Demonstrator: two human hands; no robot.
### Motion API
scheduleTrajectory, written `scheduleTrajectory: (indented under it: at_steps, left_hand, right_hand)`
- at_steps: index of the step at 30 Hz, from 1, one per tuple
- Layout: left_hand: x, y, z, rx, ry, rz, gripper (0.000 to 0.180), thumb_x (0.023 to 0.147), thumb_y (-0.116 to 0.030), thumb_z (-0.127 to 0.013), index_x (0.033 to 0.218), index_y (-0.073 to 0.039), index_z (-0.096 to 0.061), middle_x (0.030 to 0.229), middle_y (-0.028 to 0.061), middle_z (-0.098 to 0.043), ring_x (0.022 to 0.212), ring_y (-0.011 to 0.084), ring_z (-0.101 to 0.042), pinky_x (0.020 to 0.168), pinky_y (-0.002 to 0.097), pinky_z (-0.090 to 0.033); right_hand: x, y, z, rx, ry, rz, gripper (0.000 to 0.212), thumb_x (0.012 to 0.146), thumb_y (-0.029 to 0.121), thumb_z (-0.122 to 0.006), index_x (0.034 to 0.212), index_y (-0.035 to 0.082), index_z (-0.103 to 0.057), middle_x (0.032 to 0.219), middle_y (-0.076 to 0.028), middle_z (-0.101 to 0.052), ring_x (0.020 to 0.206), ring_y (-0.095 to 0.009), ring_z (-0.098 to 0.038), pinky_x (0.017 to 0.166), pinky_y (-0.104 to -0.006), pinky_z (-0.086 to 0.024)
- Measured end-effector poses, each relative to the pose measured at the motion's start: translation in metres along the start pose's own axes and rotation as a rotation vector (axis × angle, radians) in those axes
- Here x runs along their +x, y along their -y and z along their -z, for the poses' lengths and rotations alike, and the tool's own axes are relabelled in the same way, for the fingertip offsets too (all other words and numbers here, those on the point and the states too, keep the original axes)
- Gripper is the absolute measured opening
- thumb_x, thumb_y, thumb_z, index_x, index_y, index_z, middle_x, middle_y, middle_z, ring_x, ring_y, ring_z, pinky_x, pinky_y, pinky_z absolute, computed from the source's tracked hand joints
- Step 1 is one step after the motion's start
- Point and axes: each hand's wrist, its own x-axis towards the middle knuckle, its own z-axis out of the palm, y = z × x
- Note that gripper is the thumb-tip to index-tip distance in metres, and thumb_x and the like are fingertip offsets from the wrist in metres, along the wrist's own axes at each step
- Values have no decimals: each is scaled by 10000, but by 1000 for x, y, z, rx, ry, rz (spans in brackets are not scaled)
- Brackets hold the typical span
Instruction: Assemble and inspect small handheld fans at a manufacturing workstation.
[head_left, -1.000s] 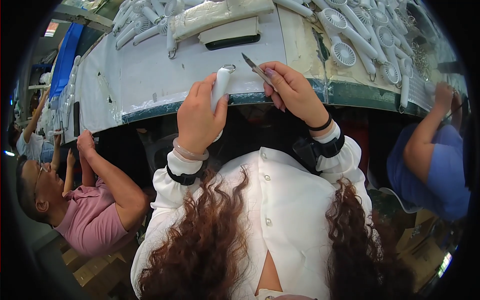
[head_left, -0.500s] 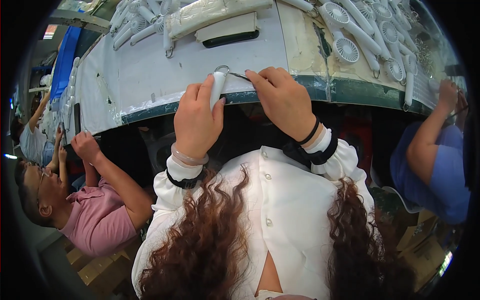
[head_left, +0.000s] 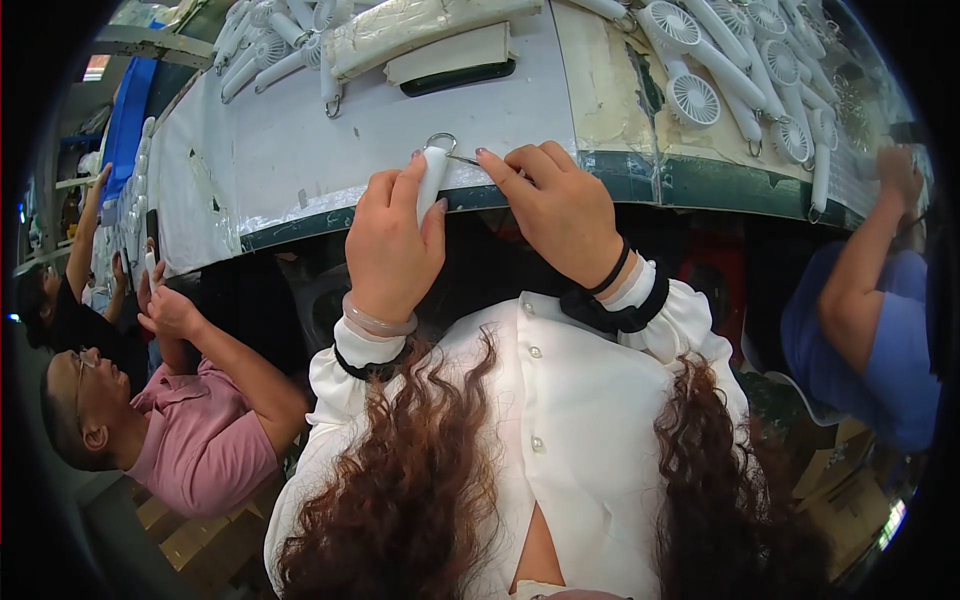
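My left hand [head_left: 392,228] is closed around a white handle [head_left: 432,176], held near the table's front edge. A metal ring [head_left: 441,141] sits at the far end of this handle. The handle looks like those of the small white fans on the table, but its other end is hidden under my palm. In my right hand [head_left: 560,200], thumb and fingers pinch a thin, dark metal tool [head_left: 464,159]. Its tip reaches to the base of the ring; whether it touches is too small to tell.
Piles of white handheld fans lie at the back left [head_left: 270,50] and back right [head_left: 765,75]. A white padded roll [head_left: 430,35] and a black-edged pad [head_left: 458,77] lie between them. Co-workers sit on the left [head_left: 205,430] and right [head_left: 850,330].
My right hand has shifted slightly left, its fingers nearer the ring. My left hand has barely moved. The left co-worker's hands have come together higher, near a small white thing.
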Motion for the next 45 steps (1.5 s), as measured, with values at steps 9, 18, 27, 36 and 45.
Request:
scheduleTrajectory:
  at_steps: [9, 18, 27, 36, 45]
  left_hand:
    - [-1, 0, -2, 19, -18, -2, 487, 840, -114, -712, 1305, -58, -580, 1081, 135, -611, 927, 328, -633, 769, 398, -535]
    - [-1, 0, -2, 8, -20, 13, 473, 839, -110, -708, 1295, -60, -593, 1079, 130, -616, 927, 328, -634, 767, 394, -535]
    - [-1, 1, -2, -15, -29, 12, 470, 834, -106, -708, 1289, -59, -600, 1068, 123, -616, 922, 325, -636, 758, 391, -536]
    - [-1, 1, 0, -13, -26, -4, 477, 834, -106, -708, 1297, -61, -600, 1059, 116, -613, 915, 319, -635, 750, 387, -536]
    - [0, 1, -1, -10, -25, -2, 478, 833, -98, -701, 1298, -62, -599, 1053, 114, -610, 905, 315, -629, 748, 385, -535]
  right_hand:
    - [-1, -2, 0, -5, 9, 21, 499, 781, 20, -682, 1263, 146, -661, 940, -16, -620, 830, -205, -603, 642, -293, -535]
    - [0, 2, 2, -47, 51, 35, 513, 782, 3, -655, 1279, 128, -655, 954, -30, -615, 837, -208, -608, 627, -296, -537]
    - [-3, 3, -1, -43, 1, 14, 530, 772, 4, -658, 1289, 122, -651, 969, -32, -619, 848, -212, -615, 640, -293, -540]
    - [-1, 4, 1, -34, 5, 8, 543, 764, 7, -664, 1292, 134, -652, 965, -25, -619, 845, -205, -615, 644, -294, -541]
    - [-1, 0, 0, -33, 19, 29, 549, 762, 8, -660, 1295, 139, -649, 951, -23, -610, 845, -206, -610, 633, -297, -539]
